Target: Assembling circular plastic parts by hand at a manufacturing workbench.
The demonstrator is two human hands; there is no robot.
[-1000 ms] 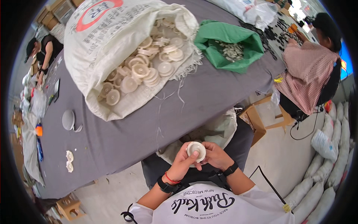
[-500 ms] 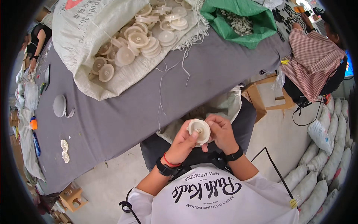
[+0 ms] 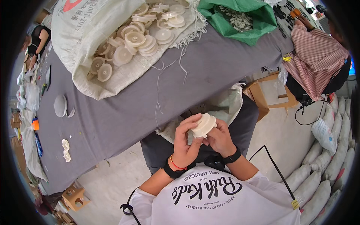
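Observation:
A round off-white plastic wheel-like disc is held over my lap, just off the table's near edge, tilted so its outer face and rim show. My left hand grips its left side, fingers over the top edge and thumb below. My right hand closes on its lower right side; some fingertips are hidden behind it. Many similar discs spill from a white woven sack on the table. Below my hands, an open pale sack lies by my lap.
The grey-covered table carries a green bag of small white pieces, a grey rounded object with a strap and two small off-white parts. Full white sacks are stacked at right. A person in a checked garment sits beyond the table.
The disc has been turned over, from its hollow side facing up to its outer face showing. My left fingers have shifted over its top edge, and my right fingers have moved beneath it.

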